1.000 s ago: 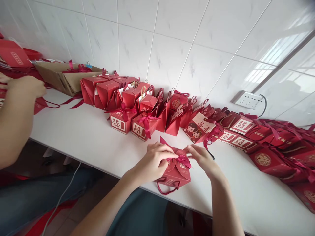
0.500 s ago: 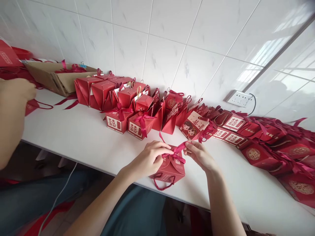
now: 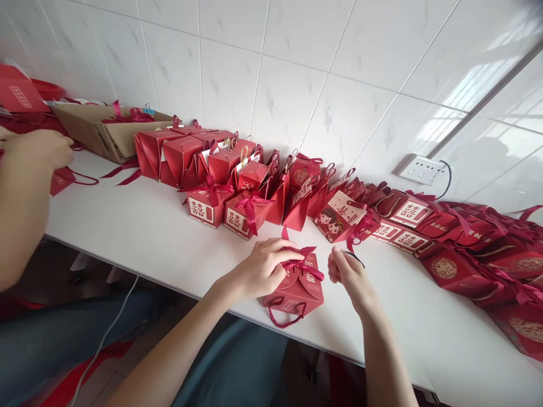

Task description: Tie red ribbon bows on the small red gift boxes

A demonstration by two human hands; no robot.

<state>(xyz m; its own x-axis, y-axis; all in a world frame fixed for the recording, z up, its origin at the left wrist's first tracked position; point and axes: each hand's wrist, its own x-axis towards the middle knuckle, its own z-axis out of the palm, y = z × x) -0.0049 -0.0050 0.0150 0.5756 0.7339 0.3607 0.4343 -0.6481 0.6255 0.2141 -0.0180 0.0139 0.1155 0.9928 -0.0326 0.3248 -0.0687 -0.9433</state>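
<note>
A small red gift box (image 3: 297, 291) with a rope handle and a red ribbon (image 3: 304, 264) on its top stands at the near edge of the white table (image 3: 148, 237). My left hand (image 3: 265, 265) rests on the box top, its fingers pinching the ribbon. My right hand (image 3: 348, 274) is just right of the box, apart from it, with its fingers curled into a loose fist and nothing visible in them.
A row of red gift boxes (image 3: 224, 169) runs along the tiled wall, with flat red bags (image 3: 466, 249) heaped to the right. A cardboard box (image 3: 102, 133) sits far left. Another person's arm (image 3: 25, 181) reaches in at the left. A wall socket (image 3: 418, 168) is behind.
My right hand has let go of the ribbon and drawn back to the right into a loose fist. My left hand stays on the box top with the ribbon.
</note>
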